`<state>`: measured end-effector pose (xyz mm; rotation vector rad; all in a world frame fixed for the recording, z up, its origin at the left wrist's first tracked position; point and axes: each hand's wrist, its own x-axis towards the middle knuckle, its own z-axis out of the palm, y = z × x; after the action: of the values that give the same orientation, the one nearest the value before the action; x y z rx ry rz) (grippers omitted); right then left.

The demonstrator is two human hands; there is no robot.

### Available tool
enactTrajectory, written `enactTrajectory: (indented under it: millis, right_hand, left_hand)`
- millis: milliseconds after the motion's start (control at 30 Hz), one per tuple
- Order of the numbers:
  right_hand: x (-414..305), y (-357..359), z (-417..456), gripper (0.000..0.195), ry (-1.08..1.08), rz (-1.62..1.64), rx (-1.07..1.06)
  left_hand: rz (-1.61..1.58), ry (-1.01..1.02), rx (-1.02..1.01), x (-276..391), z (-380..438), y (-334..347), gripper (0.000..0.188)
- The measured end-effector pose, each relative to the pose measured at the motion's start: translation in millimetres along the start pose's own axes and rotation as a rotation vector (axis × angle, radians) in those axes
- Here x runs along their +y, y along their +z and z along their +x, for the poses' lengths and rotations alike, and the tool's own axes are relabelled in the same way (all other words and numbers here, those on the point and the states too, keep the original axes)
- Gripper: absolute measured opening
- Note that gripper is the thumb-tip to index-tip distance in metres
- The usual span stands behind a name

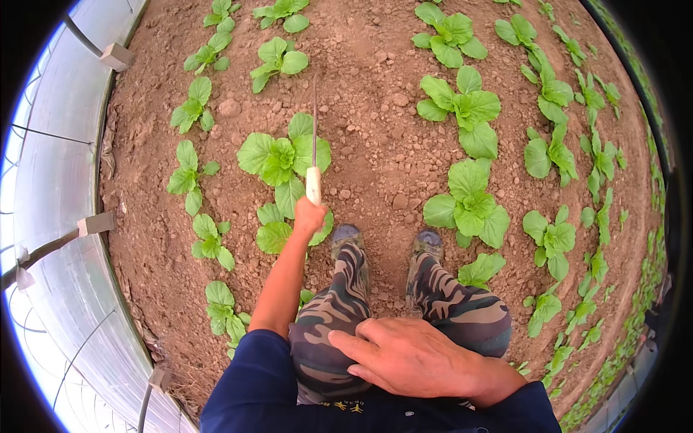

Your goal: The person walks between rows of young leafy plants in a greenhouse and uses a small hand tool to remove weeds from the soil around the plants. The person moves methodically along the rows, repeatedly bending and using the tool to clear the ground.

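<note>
My left hand [310, 215] grips the pale handle [313, 185] of a hand tool with a thin, dark metal shaft [314, 124]. The shaft points away from me over a broad-leaved green plant [278, 161], and its far end is at the brown soil; the tip's shape cannot be made out. Below that hand, another leafy plant [273, 237] is partly covered by my fist and forearm. My right hand [414, 357] hovers or rests over my lap, back upward, with thumb and forefinger apart. Its palm is hidden, and nothing shows in its fingers.
My boots [347, 234] stand in the soil strip between two plant rows. Close by my right boot grows a large leafy plant [470, 204]. Smaller plants [187, 176] line the left side. A plastic-film wall [59, 178] with blocks [97, 223] at its base bounds the bed.
</note>
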<state>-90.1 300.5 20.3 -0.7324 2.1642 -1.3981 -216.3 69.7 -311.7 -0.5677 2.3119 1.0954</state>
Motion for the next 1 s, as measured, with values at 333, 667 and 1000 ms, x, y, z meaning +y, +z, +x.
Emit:
enactTrajectory:
  millis: [333,667,1000]
  right_hand:
    - [5,-3,-6,0.047,0.009,-0.017,0.013]
    - [5,-1,-2,0.045,0.039,-0.044,0.007]
    - [-2,2,1,0.045,0.03,-0.048,0.001]
  left_hand:
    - [0.091,0.083,0.133,-26,-55,2,0.037]
    - [0.112,0.23,0.156,173,112,-38,0.029]
    - [0.18,0.07,-0.106,29,45,19,0.036]
